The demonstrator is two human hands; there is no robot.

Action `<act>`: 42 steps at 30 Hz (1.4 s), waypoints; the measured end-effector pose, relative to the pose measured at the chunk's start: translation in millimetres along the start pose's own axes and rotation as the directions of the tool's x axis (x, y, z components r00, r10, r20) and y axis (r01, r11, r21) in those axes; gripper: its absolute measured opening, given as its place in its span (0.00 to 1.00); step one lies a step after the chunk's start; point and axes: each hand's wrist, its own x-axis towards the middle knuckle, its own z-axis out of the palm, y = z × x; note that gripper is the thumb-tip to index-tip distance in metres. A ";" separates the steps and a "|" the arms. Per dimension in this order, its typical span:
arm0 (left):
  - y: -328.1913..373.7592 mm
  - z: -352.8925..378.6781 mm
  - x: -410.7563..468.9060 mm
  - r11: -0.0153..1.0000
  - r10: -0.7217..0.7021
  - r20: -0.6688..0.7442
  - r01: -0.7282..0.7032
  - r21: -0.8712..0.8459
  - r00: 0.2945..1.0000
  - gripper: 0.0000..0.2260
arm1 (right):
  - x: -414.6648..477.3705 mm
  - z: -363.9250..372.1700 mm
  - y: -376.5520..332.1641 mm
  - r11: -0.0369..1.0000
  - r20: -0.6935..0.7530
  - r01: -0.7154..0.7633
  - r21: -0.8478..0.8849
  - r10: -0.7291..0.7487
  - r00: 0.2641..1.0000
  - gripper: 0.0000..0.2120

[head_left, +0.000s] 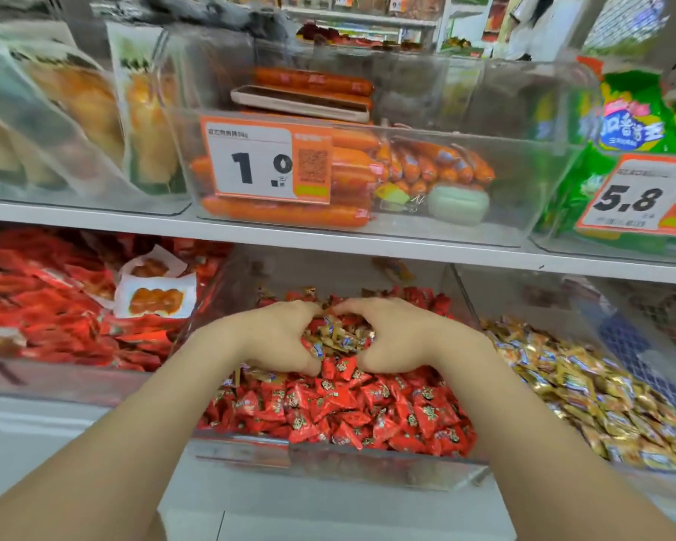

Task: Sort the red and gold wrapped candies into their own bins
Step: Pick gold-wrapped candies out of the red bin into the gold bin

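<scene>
– Red candies [348, 415] fill the front half of that clear red-candy bin [328, 460], right up to its front wall. What sits further back in it?

– A clump of gold candies [338, 336], lying on top of the red ones about mid-bin. Both hands are in the bin around it.

– Grasping, or just resting?

– Grasping. The left hand [278, 337] has its fingers curled over the clump's left side with the thumb tucked low against the red wrappers. The right hand [401, 337] mirrors it on the other side. The fingertips nearly meet at the far edge of the clump, so the gold wrappers are cupped between the two palms.

– And the other gold ones?

– A gold pile [601, 404] lies in the gold bin [516, 298], just right of the red-candy bin, sharing its clear side wall.

– Left of the red-candy bin?

– Red snack packets [55, 306], heaped in a neighbouring bin.

– Above it?

– A white shelf board [328, 238] runs directly over its back. On that board, straight above, stands another clear bin of orange sausages [348, 181], with a price tag [258, 162] reading 1.0 on its front. Up and to the right stand green bags [633, 123].
</scene>
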 end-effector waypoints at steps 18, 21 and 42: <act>-13.2 -0.1 -14.7 0.930 0.241 -0.255 -0.298 -0.216 0.936 0.04 | -19.8 5.9 19.9 0.938 -0.315 0.197 0.284 -0.103 0.943 0.11; -9.2 3.9 -21.7 0.903 0.244 -0.240 -0.311 -0.297 0.939 0.04 | -25.2 7.4 20.3 0.911 -0.352 0.204 0.357 -0.071 0.933 0.09; 4.9 14.5 -45.9 0.959 0.227 -0.407 -0.277 -0.067 0.885 0.08 | -32.1 4.3 17.6 0.913 -0.511 0.135 0.385 0.089 0.855 0.15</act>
